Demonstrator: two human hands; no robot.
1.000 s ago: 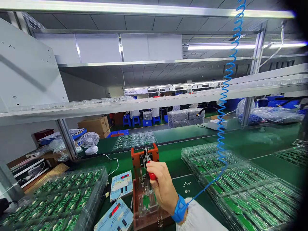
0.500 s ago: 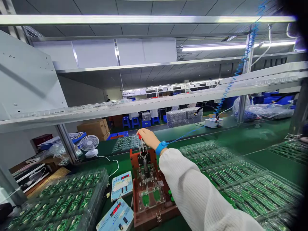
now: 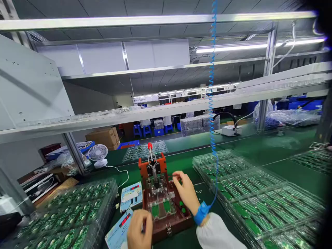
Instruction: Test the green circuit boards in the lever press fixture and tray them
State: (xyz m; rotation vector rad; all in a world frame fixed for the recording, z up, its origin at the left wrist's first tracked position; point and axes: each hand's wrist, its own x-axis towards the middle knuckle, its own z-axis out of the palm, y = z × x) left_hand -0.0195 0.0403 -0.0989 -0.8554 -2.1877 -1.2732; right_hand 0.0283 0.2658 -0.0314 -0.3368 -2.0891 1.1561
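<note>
Test jig (image 3: 166, 221) sits on the green counter (image 3: 259, 152) dead ahead, between both hands. Right hand (image 3: 187, 195) is over the jig's right side, fingers (image 3: 178, 175) half curled, tips touching its rear right edge, nothing gripped. Left hand (image 3: 140, 230) is at the jig's front left corner, low in frame and partly cut off. Its fingers are curled in, but it's blurred there, so I can't tell if they pinch anything. Clamp lever (image 3: 153, 167) with red knob (image 3: 149, 146) stands upright at the back of the jig, clear of both hands. Two green boards (image 3: 166, 206) lie side by side under the jig's clear plate, just left of my right palm. Blue wrist strap (image 3: 202, 212) is on the right wrist, coiled cord (image 3: 212, 103) running straight up. Meters (image 3: 131, 196) sit just left of the jig, the nearer one beside my left hand. Left tray stack (image 3: 64, 214) and right tray stack (image 3: 254, 193) flank everything, well apart from the jig.
</note>
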